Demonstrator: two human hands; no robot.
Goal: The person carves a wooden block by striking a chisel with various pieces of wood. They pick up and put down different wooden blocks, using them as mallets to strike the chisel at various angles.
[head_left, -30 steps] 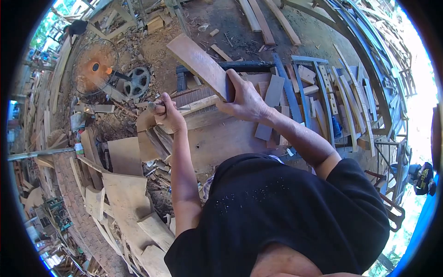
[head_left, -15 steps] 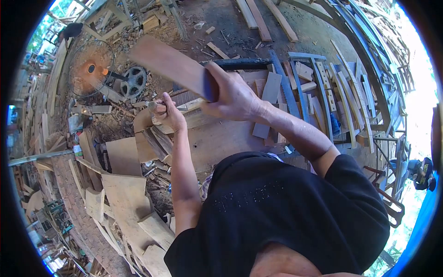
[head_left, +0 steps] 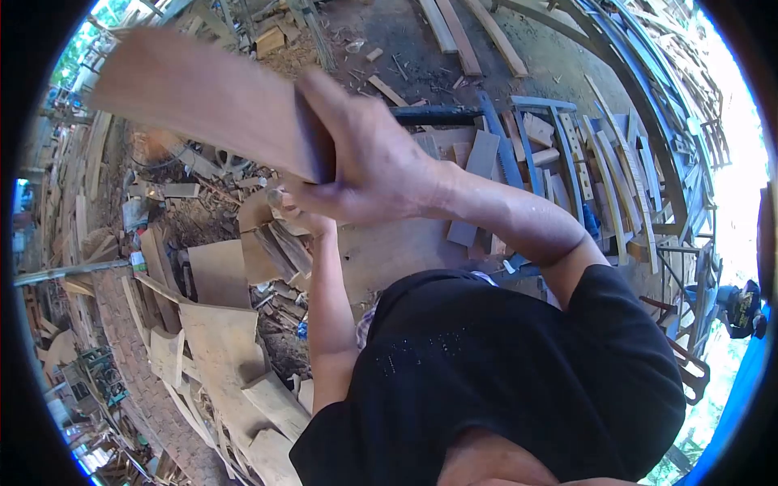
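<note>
Head view, looking down past a black shirt [head_left: 502,373]: nearest and largest is the right hand [head_left: 369,166], raised close to the camera with its grip wrapped tight around the dark end of a flat wooden board [head_left: 194,97]; the board runs from that hand up and out to the left, blurred and held clear of everything below. Just under and partly behind it is the left hand [head_left: 301,212], lower down at the edge of the table [head_left: 397,251]; the right hand hides most of it, so I cannot tell whether its grip is wide or closed on anything. Below the left hand a dark split block of wood [head_left: 279,247] lies at the table's near left corner. Farther along the table lie loose wood offcuts [head_left: 478,162] and a blue metal frame [head_left: 535,154]. To the left, down on the dirt floor, pale curved plank scraps [head_left: 219,340] are heaped, and farther out long boards [head_left: 462,36] lie on the ground
</note>
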